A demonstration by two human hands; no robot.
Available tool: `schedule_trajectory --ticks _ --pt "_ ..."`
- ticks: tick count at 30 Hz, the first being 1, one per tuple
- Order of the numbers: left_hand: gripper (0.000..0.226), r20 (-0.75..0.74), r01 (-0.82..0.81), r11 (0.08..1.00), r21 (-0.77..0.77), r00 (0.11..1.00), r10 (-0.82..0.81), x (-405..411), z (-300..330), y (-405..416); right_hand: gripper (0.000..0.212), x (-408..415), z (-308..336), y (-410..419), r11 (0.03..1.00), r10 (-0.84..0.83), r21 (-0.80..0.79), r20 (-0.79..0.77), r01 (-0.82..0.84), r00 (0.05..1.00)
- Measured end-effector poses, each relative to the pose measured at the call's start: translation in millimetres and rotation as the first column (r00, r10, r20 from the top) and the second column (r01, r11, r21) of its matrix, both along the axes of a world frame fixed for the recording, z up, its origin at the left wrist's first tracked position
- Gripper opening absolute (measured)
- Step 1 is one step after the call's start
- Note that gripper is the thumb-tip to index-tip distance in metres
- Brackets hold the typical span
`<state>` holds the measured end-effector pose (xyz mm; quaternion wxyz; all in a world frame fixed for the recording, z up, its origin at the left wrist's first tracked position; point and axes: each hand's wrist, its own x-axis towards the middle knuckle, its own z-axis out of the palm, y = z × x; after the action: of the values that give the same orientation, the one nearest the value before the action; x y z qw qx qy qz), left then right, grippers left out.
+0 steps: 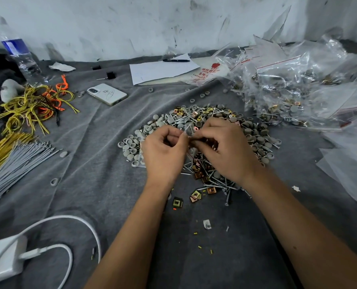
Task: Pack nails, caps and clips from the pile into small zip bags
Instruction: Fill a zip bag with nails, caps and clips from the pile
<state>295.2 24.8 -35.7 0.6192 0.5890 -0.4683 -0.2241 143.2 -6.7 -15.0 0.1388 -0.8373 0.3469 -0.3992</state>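
Head-worn camera looks forward and down, close over the pile (196, 130) on grey cloth (94, 163).

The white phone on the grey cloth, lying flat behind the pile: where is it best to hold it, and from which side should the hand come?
Probably grip the phone across its two long edges, coming from above. It lies flat, back up, on the grey cloth, so only the thin edges give purchase. The left hand is nearer, but both it and the right hand are busy with a small zip bag.
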Motion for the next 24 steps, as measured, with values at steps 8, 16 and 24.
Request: schedule_trajectory --ticks 8,16,24 --pt "0.016 -0.045 0.028 1.000 -0.013 0.999 -0.028 3 0 0 0.014 -3 -2 -6 0.999 0.004 0.051 -0.026 -0.002 1.000" --pt "0.019 -0.077 -0.003 1.000 -0.011 0.997 0.002 3 0 0 0.014 -36 -1 -24 0.935 -0.237 0.197 -0.272 0.295 0.933" --pt "0.015 -0.087 0.004 1.000 -0.017 0.996 -0.005 3 0 0 0.016 -27 -1 -18 0.934 -0.140 0.235 -0.447 0.267 0.884"
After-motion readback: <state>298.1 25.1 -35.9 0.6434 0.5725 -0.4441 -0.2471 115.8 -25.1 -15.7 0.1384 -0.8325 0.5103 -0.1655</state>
